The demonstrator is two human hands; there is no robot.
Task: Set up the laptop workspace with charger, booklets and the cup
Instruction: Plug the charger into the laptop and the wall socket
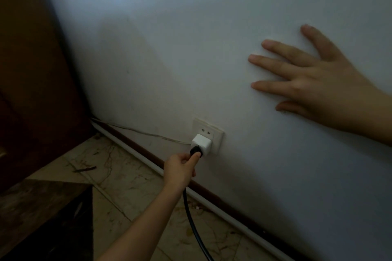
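Observation:
A white charger block [202,143] sits plugged into a cream wall socket [209,131] low on the white wall. My left hand [180,168] pinches the black plug end of the charger cable [194,226] where it meets the block. The black cable runs down from that hand toward the bottom edge of the view. My right hand [314,78] rests flat on the wall higher up to the right, fingers spread, holding nothing. No laptop, booklets or cup are in view.
A dark wooden door or cabinet [31,70] fills the left side. A dark wooden surface corner [42,207] juts in at lower left. Marbled floor tiles [127,176] meet a brown skirting with a white conduit [148,161]. A thin white wire [148,133] runs along the wall.

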